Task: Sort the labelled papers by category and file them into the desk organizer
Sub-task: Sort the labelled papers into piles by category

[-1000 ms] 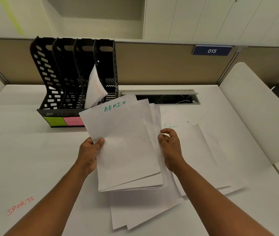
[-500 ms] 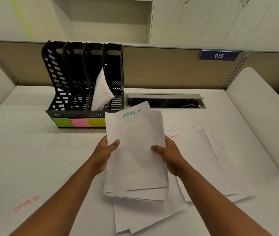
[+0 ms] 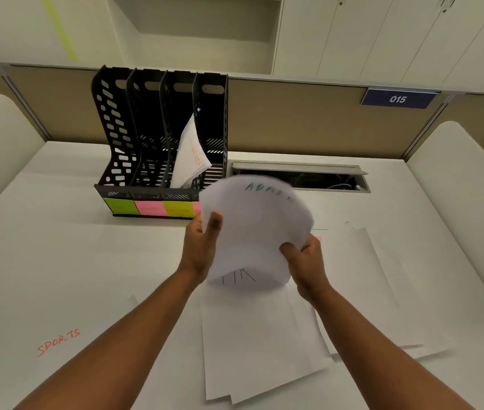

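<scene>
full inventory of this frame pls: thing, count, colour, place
desk organizer: one, black, four slots, back left of the desk.
filed paper: white, orange writing, leaning in the third slot from the left.
sticky labels: four visible, alternating green and pink, on the organizer's front; the fourth is partly hidden.
ADMIN papers: small stack, white, green heading, blurred, held above the desk.
loose papers: several, white, spread on the desk centre and right.
SPORTS sheet: one, white, orange lettering, near left.
cable hatch: one, grey, open, right of the organizer.
015 sign: one, blue, on the partition.
left hand: grips the stack's left edge.
right hand: grips its lower right edge.
</scene>
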